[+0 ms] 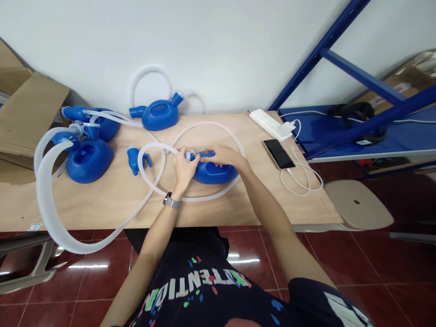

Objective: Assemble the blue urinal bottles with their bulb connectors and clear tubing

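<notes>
A blue plastic container (214, 173) lies on the wooden table (102, 204) in front of me. My left hand (184, 167) pinches the end of a translucent white tube (155, 175) at the container's spout. My right hand (223, 155) rests closed on the top of the container and grips it near the spout. The tube loops around the container and both hands. A watch sits on my left wrist.
Several more blue containers (89, 159) with tubes stand at the left and back (160, 114), and a small blue connector (135, 160) lies nearby. A wide corrugated hose (44, 200) hangs off the left edge. Phone (278, 153), power strip (269, 123), blue shelving (357, 127), stool (357, 204).
</notes>
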Motion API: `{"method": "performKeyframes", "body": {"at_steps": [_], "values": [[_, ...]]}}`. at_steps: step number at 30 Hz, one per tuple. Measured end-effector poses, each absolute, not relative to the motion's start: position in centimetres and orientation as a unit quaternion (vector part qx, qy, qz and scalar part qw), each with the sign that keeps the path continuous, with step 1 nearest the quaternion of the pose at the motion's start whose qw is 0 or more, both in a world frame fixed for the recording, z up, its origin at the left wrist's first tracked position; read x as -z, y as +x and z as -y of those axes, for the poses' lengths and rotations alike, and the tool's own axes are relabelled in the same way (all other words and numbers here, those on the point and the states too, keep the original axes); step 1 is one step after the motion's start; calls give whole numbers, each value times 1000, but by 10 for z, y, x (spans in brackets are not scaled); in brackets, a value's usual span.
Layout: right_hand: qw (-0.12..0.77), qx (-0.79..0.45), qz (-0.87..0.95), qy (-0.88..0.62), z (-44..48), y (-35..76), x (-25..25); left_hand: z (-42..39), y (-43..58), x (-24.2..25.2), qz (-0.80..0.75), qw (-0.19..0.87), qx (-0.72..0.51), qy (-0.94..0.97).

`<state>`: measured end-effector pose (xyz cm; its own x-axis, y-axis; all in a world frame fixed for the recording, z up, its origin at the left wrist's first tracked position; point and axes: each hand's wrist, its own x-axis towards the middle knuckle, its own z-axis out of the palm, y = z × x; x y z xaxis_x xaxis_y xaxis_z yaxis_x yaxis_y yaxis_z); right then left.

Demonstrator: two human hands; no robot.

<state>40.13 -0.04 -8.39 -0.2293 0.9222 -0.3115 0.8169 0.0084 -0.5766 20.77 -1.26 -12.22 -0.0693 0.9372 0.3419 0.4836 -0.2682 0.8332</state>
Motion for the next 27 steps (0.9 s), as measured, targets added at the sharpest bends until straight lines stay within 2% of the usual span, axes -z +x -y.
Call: {"method": "performKeyframes", "body": {"at_steps": [6, 10, 13, 17, 20, 23, 25, 27], "values": [[72, -342, 683, -641, -1, 402, 85, 12, 216, 133, -559, 216, -498, 627], [99, -295, 695, -649, 2, 402, 93, 11, 205, 136, -530, 268, -482, 644], [150, -238, 684, -674, 10, 403, 101, 25, 162, 140, -444, 336, -418, 718], [205, -194, 606, -743, 25, 409, 110, 59, 82, 154, -392, 382, -272, 791], [259, -104, 577, -768, 33, 406, 115, 70, 42, 163, -499, 321, -326, 736], [321, 15, 619, -717, 42, 384, 118, 53, 23, 161, -621, 209, -415, 631], [322, 13, 703, -634, 48, 357, 122, 31, 16, 156, -667, 138, -461, 569], [291, -51, 795, -529, 51, 326, 128, 4, 9, 151, -681, 112, -477, 544]]}}
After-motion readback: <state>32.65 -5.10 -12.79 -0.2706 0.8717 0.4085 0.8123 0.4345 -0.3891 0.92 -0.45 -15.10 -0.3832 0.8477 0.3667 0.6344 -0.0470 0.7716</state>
